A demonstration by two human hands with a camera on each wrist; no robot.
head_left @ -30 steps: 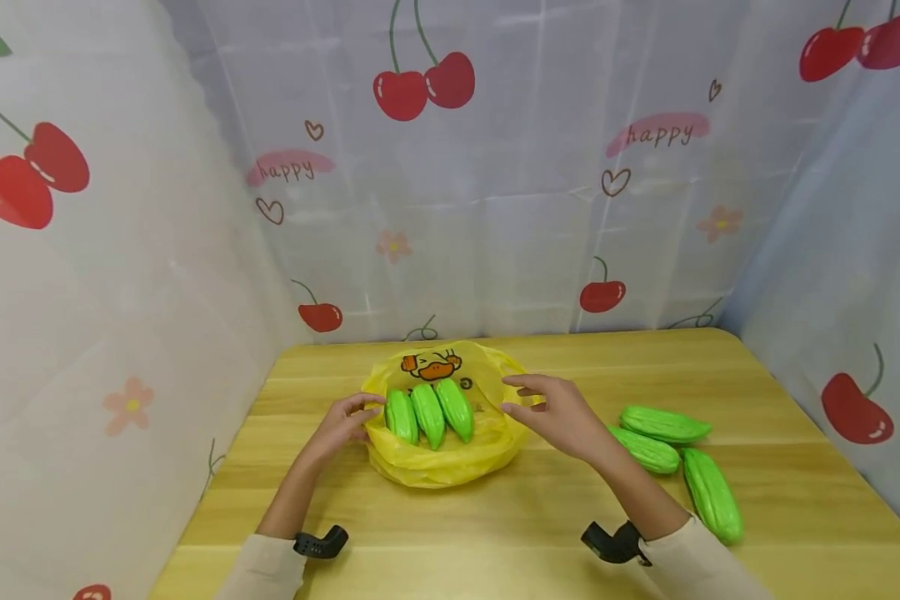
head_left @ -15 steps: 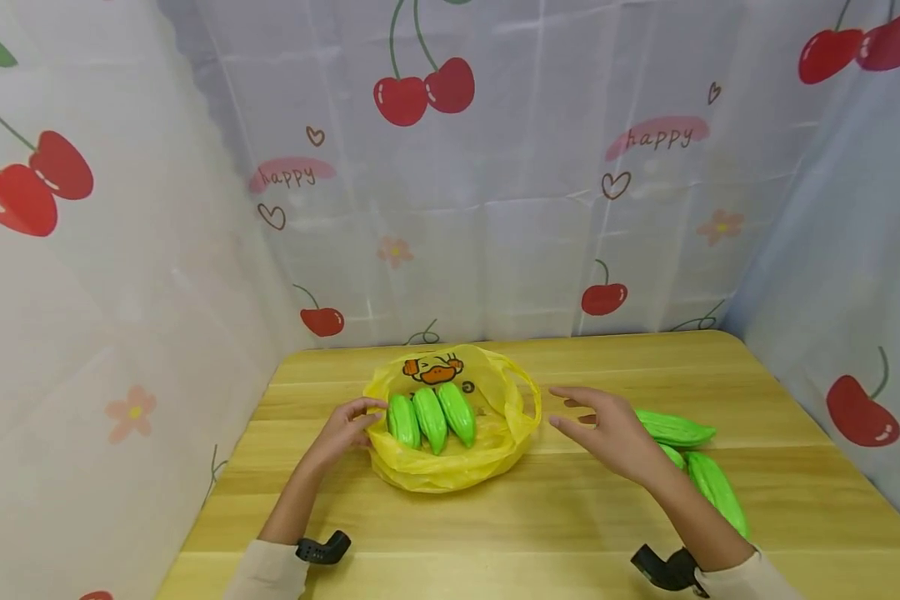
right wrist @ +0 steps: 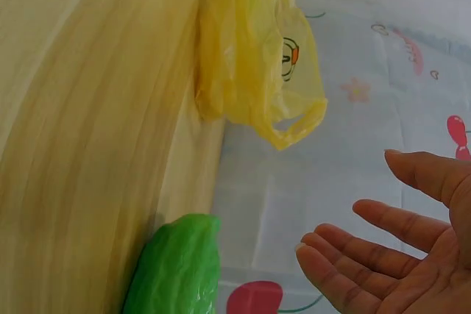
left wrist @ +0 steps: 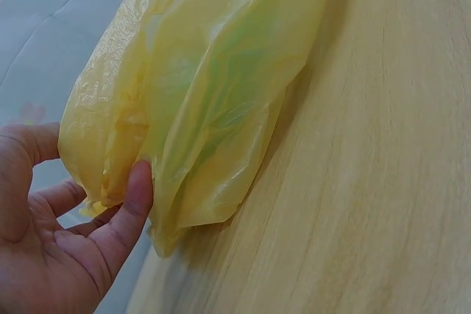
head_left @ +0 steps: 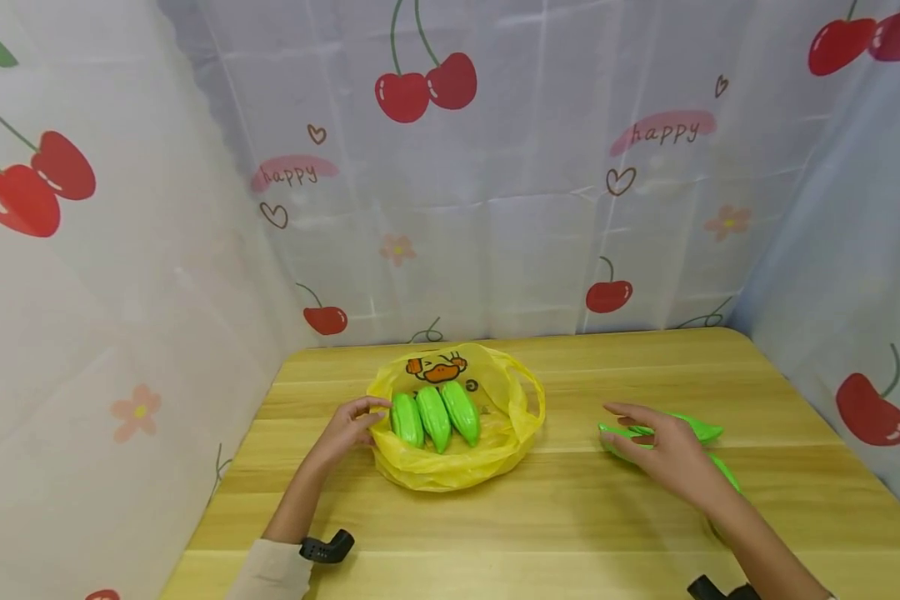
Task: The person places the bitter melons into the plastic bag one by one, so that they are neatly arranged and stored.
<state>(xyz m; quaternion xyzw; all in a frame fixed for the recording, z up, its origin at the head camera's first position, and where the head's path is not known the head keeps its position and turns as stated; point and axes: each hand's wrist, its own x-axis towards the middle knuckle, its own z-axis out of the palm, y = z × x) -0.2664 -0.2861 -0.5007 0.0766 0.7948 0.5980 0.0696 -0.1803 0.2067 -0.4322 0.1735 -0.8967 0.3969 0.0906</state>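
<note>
A yellow plastic bag (head_left: pixel 450 471) with a duck print stands open-mouthed on the wooden table, and three green bitter melons (head_left: pixel 433 418) lie side by side in it. At its left rim my left hand (head_left: pixel 348 429) holds the plastic; the left wrist view has the thumb (left wrist: pixel 138 189) on the near side of the bag and other fingers behind it. My right hand (head_left: pixel 663 450) hovers over the loose bitter melons (head_left: pixel 701 428) on the right, partly covering them. Its fingers are spread and hold nothing. In the right wrist view a ridged bitter melon (right wrist: pixel 180 270) lies beside the hand.
The wooden table (head_left: pixel 495 533) reaches back to a white curtain (head_left: pixel 495 233) printed with cherries, which also runs along both sides. A loop handle (head_left: pixel 536 400) of the bag sticks out on its right side. Dark cameras (head_left: pixel 328 547) sit on the wrists.
My right hand has moved right, from the bag's right rim to above the loose bitter melons. The left hand stays at the bag's left rim, and the right handle loop has sprung outward.
</note>
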